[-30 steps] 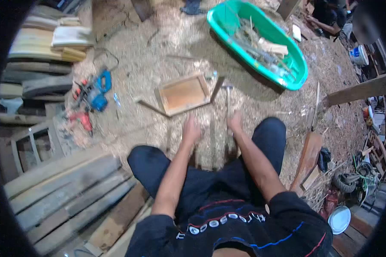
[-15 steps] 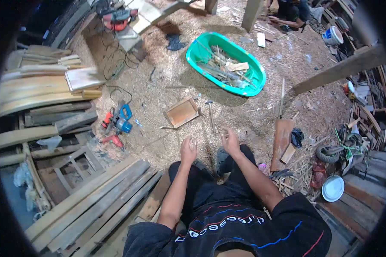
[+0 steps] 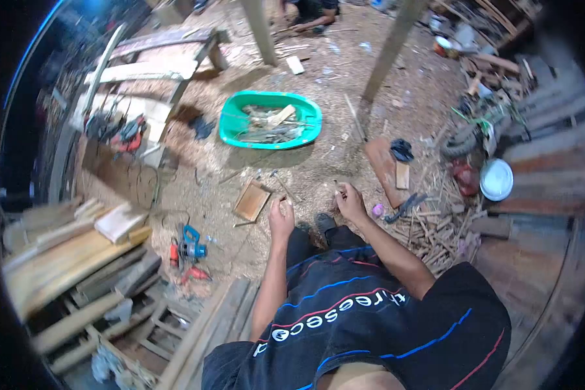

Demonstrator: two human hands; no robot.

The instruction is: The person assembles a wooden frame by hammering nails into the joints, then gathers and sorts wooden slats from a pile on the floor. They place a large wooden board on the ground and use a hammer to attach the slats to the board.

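Note:
My left hand is held in front of my body, fingers loosely curled and apart, with nothing clearly visible in it. My right hand is raised beside it, its thumb and fingers drawn together around a small darkish thing too small to name. Below and beyond my left hand, a shallow wooden box lies on the sawdust-covered ground. A hammer rests just right of the box, partly blurred. Both hands are well above these things and touch neither.
A green tub of wood scraps stands ahead. Power tools and stacked planks lie to the left. On the right are a brown board, scrap sticks and a white lid. Wooden posts rise ahead; another person sits beyond.
My view has turned to the right, so the tub, box and tools appear farther left. Both hands stay raised before me; the right hand's fingers look more pinched.

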